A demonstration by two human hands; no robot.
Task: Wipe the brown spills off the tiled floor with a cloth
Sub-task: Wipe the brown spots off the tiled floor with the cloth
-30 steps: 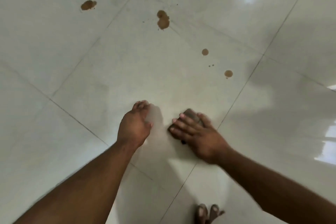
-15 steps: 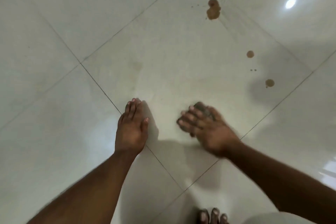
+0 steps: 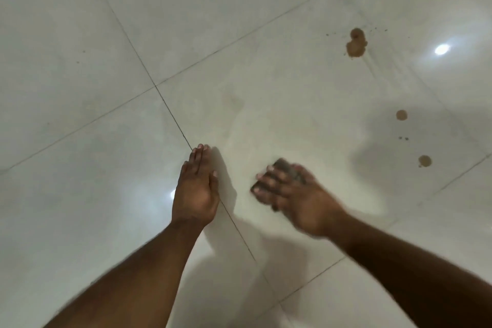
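Cloth [image 3: 288, 168]: one, dark, blurred, on white tiled floor [image 3: 80, 61] under right hand [image 3: 295, 194], fingers spread, pressing down. Left hand [image 3: 195, 190]: flat, fingers together, just left of cloth. Brown spills: six main, far and right; largest [image 3: 356, 44] far right.

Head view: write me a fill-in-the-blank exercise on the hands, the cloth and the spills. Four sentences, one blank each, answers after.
1. The dark cloth lies under the fingers of the ____ hand.
2. The left hand rests ____ on the tiled floor, holding nothing.
3. The spills, such as the double blotch, are ____ in colour.
4. The round spot lies on the ____ side of the view.

Missing words: right; flat; brown; right
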